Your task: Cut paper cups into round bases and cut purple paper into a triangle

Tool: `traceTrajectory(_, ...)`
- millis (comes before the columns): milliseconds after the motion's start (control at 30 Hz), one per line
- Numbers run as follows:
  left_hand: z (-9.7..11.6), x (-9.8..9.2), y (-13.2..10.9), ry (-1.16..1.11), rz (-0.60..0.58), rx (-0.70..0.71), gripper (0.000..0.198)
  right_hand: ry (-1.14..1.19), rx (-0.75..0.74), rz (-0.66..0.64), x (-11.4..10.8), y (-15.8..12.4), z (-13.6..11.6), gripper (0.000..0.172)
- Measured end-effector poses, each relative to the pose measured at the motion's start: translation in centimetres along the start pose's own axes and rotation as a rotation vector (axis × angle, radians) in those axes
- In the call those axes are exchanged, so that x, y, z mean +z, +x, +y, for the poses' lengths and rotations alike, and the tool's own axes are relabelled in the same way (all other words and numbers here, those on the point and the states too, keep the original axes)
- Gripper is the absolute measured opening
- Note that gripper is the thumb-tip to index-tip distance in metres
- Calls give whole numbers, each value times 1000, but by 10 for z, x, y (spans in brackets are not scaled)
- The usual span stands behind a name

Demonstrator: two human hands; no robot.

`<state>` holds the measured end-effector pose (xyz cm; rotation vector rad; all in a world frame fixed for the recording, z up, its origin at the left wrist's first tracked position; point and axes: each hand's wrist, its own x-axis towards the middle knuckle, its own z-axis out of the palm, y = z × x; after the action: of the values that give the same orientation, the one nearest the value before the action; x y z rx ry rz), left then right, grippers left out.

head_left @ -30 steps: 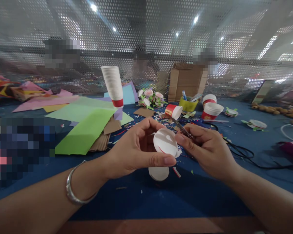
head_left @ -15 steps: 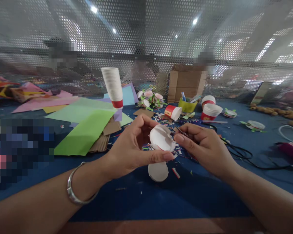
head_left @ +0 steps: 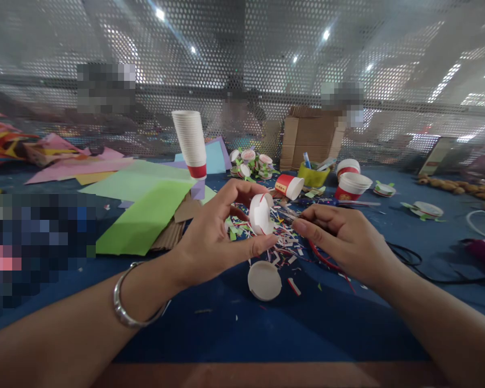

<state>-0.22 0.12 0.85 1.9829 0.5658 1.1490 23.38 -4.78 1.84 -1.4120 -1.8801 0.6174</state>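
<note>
My left hand [head_left: 218,237] pinches a white, trimmed paper-cup piece [head_left: 261,213] between thumb and fingertips, holding it on edge above the blue table [head_left: 234,334]. My right hand [head_left: 341,240] is closed round small scissors [head_left: 288,214] whose blades point at the cup piece. A thin red strip [head_left: 322,257] curls below my right hand. A white round cup base [head_left: 264,280] lies on the table under my hands, beside a heap of paper snippings [head_left: 281,242]. A silver bangle [head_left: 125,304] sits on my left wrist.
A tall stack of paper cups [head_left: 191,141] stands behind green paper sheets [head_left: 145,215]. Red-and-white cups [head_left: 350,186], a yellow-green holder [head_left: 313,173], a cardboard box [head_left: 311,134], finished cup crafts [head_left: 250,161] and a black cable [head_left: 412,258] lie further back. Other people sit behind a mesh screen.
My left hand has turned the cup piece from face-on to edge-on and moved it away and left. My right hand has drawn slightly apart from it. A red strip now hangs below.
</note>
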Motion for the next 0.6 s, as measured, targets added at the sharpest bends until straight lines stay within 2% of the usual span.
traceTrajectory(600,6,-4,-3,243,-57,106,57,-127,-58,-27,-1,0,0,45)
